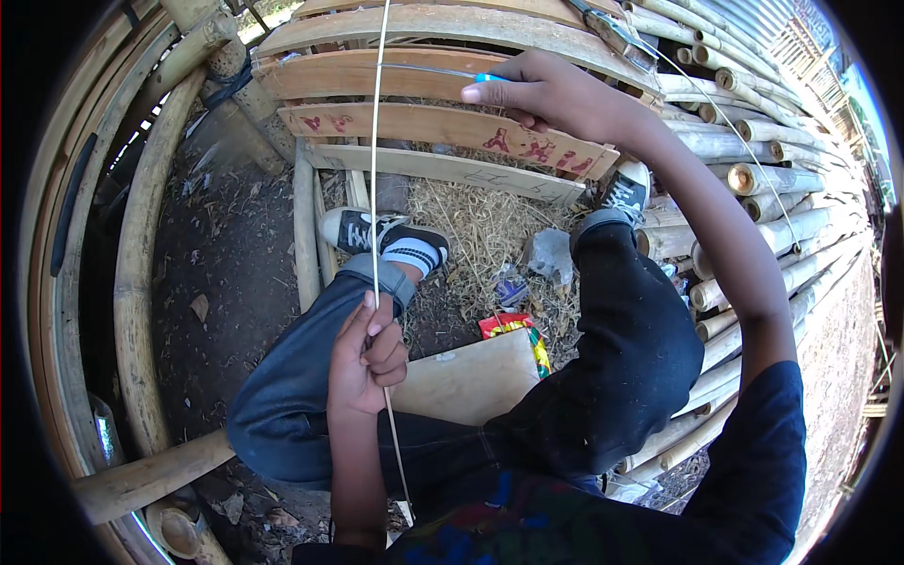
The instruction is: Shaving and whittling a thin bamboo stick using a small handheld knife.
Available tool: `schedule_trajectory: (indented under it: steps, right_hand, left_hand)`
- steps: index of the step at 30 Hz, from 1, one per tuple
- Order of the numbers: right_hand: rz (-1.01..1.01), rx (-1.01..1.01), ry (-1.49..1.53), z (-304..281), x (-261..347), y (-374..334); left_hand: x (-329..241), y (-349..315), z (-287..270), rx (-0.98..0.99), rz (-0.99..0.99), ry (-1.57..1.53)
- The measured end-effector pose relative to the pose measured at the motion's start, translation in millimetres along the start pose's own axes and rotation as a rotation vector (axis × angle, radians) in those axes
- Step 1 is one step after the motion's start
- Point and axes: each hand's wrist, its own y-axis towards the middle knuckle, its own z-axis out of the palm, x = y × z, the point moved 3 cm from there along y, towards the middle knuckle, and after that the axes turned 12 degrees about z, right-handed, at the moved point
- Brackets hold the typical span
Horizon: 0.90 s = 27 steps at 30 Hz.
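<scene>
My left hand (365, 363) pinches a long, thin pale bamboo strip (376, 198) that stands nearly upright between my knees. Its top runs past the upper edge of the view and its lower end hangs near my lap. Above and to the right, my right hand (560, 99) is closed on a knife with a blue handle (489, 78). The slim blade points left, and its tip reaches the strip high up; whether it touches cannot be made out. Part of the handle is hidden in my palm.
Ahead lies a wooden slatted rack (405, 122) with red marks. Stacked bamboo poles (763, 179) fill the right side. A bamboo frame (141, 282) stands at left. Between my legs are a pale board (461, 377), a red and green wrapper (513, 327), a clear plastic bag (549, 256) and dry shavings (461, 226).
</scene>
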Motion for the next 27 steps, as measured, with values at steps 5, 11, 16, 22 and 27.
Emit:
schedule_trajectory:
  steps: [5, 11, 16, 22, 27]
  right_hand:
    - [0.407, 0.26, 0.083, 1.5, -80.3, -61.7]
    - [0.328, 0.404, 0.519, 51.7, -88.7, -107.1]
    - [0.461, 0.355, -0.24, 26.4, -86.4, -98.8]
    - [0.405, 0.497, 0.83, 25.8, -51.5, -100.2]
    - [0.32, 0.526, 0.051, 54.4, -35.9, -104.2]
  left_hand:
    - [13.4, -13.7, 15.8, 0.049, -0.017, 0.024]
    - [30.9, -17.9, 20.6, 0.04, -0.054, 0.097]
    - [30.5, -24.2, 43.0, 0.122, -0.053, 0.049]
    - [20.0, -31.3, 28.8, 0.109, -0.03, 0.005]
    - [15.7, -23.8, 12.6, 0.069, -0.023, 0.011]
